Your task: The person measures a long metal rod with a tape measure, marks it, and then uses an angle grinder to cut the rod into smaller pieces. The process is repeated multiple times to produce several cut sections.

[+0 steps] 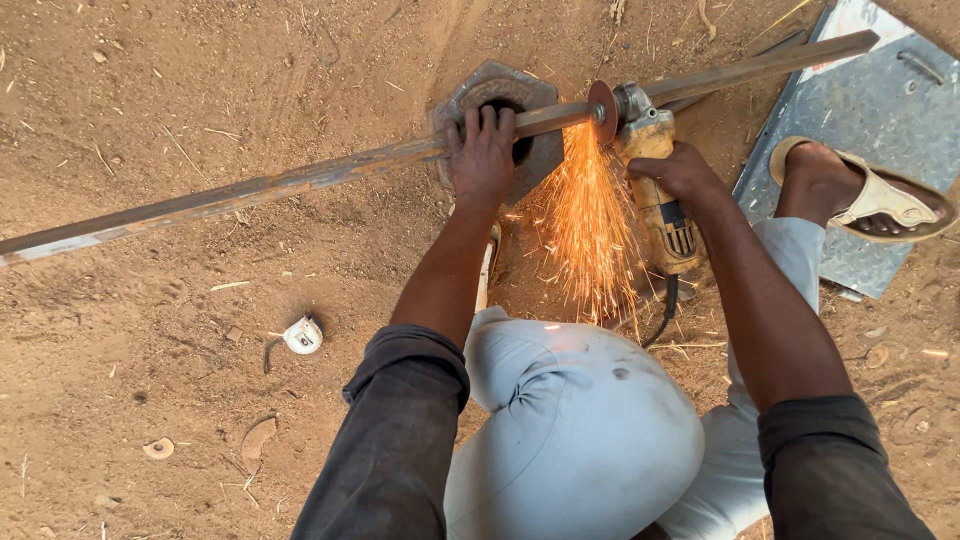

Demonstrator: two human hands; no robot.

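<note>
A long rusty steel bar lies across the dirt, resting on a hexagonal metal block. My left hand presses down on the bar where it crosses the block. My right hand grips a yellow angle grinder. Its disc cuts into the bar just right of my left hand, and orange sparks spray down toward my knee.
My sandalled foot stands on a metal tread plate at the right. The grinder's black cable runs back by my leg. A small white tape measure and worn discs lie on the dirt at the left.
</note>
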